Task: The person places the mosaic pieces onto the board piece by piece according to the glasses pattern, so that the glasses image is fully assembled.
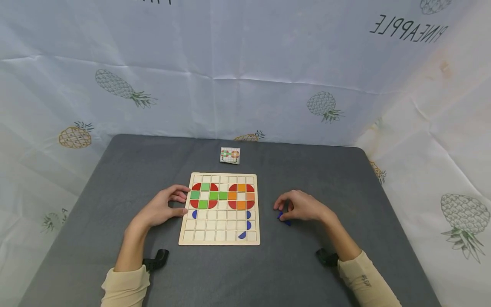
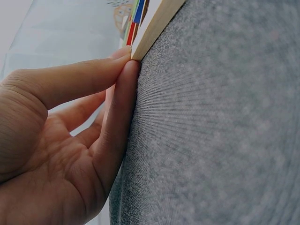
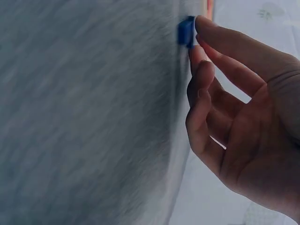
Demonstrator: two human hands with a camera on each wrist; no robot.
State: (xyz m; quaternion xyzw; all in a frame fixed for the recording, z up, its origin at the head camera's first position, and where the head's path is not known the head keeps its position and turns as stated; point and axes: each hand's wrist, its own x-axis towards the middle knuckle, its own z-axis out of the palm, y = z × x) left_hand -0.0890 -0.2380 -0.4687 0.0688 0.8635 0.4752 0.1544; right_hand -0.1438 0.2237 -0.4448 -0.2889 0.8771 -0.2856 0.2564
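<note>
A square wooden grid board [image 1: 218, 224] lies on the table. Red quarter-round, green and orange square tiles form two ring shapes joined by green on its upper half. Below them sit several blue half-round pieces [image 1: 249, 225], one of them tilted. Along the board's left edge, my left hand [image 1: 160, 207] touches the wood with thumb and fingertips, fingers mostly straight. To the right of the board, my right hand [image 1: 303, 205] pinches a small blue piece [image 3: 186, 32] between thumb and finger, low over the tabletop; the fingers partly hide its shape.
Behind the board lies a small pattern card [image 1: 230, 156] with a similar coloured design. The dark grey cloth-covered table [image 1: 314, 170] ends at a white pineapple-print curtain [image 1: 238, 111]. Black wrist straps [image 1: 156, 260] sit on both forearms.
</note>
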